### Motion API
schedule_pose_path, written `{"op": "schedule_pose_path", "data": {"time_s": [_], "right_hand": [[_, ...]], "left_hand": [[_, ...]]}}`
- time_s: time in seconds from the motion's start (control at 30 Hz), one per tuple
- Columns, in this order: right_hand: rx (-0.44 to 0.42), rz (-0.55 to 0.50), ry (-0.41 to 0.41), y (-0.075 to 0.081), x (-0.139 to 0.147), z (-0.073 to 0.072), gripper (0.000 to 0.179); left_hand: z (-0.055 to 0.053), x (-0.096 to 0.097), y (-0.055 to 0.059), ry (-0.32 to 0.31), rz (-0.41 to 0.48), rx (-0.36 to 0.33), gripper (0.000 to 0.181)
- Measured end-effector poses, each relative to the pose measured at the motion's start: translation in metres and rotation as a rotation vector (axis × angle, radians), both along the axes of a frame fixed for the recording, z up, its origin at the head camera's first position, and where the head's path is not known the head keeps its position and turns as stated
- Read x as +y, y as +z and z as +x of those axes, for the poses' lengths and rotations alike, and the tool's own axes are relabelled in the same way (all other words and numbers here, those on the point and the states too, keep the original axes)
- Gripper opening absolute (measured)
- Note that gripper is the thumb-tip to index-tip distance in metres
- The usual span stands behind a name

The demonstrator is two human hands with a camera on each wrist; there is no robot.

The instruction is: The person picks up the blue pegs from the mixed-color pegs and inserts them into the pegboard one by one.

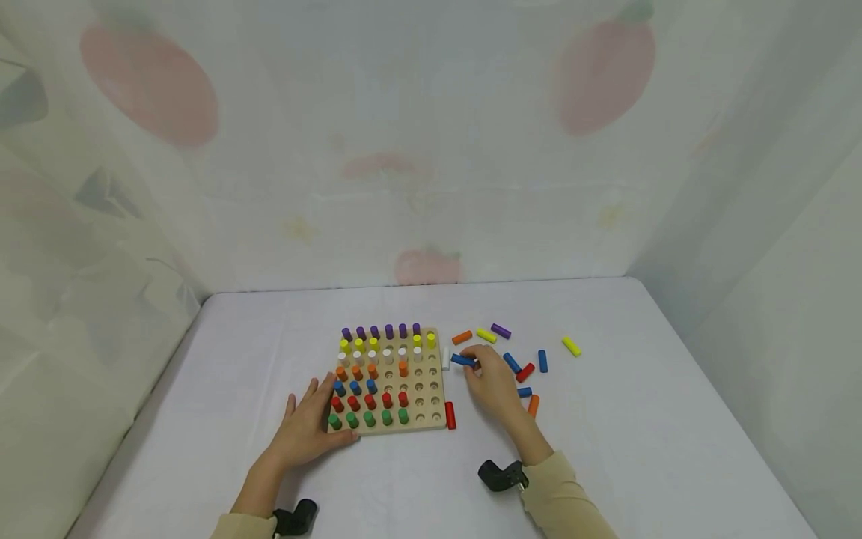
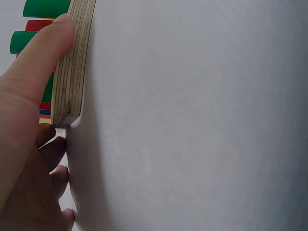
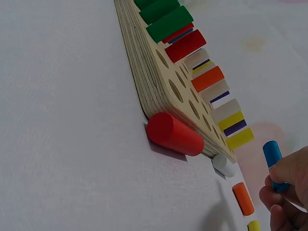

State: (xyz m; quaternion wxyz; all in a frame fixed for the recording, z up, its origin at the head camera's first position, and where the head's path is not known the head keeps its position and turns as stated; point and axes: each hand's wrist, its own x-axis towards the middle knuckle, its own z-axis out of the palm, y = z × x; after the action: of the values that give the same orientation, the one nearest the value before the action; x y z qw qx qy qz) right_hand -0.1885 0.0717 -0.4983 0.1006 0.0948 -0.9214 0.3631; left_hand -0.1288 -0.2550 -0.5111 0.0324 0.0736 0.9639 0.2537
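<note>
A wooden pegboard (image 1: 427, 424) bears rows of purple, yellow, white, orange, blue, red and green pegs, with bare holes mainly toward its right side. My left hand (image 1: 306, 430) rests at its front left corner, the thumb (image 2: 55, 36) against the front edge and the other fingers along the left side. Just off the board's right side, my right hand (image 1: 494, 385) pinches a blue peg (image 1: 462, 360) between thumb and fingertips, one end sticking out toward the board. In the right wrist view this blue peg (image 3: 272, 153) stands tilted, its lower part covered by the fingers.
A red peg (image 1: 450, 415) and a white peg (image 1: 445, 358) lie beside the board's right edge. Farther right are loose pegs, among them an orange peg (image 1: 462, 337), a purple peg (image 1: 501, 330), a blue peg (image 1: 542, 361) and a yellow peg (image 1: 571, 346).
</note>
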Motion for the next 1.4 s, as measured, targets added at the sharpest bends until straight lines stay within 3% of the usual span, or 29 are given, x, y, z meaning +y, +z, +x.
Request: {"op": "schedule_pose_path", "data": {"time_s": [0.77, 1.4], "right_hand": [[0.049, -0.015, 0.121, 0.005, -0.023, 0.000, 0.020], [0.071, -0.026, 0.235, 0.012, -0.043, 0.004, 0.034]], "left_hand": [[-0.003, 0.001, 0.000, 0.008, -0.012, -0.012, 0.116], [0.000, 0.001, 0.001, 0.007, -0.011, -0.008, 0.116]]}}
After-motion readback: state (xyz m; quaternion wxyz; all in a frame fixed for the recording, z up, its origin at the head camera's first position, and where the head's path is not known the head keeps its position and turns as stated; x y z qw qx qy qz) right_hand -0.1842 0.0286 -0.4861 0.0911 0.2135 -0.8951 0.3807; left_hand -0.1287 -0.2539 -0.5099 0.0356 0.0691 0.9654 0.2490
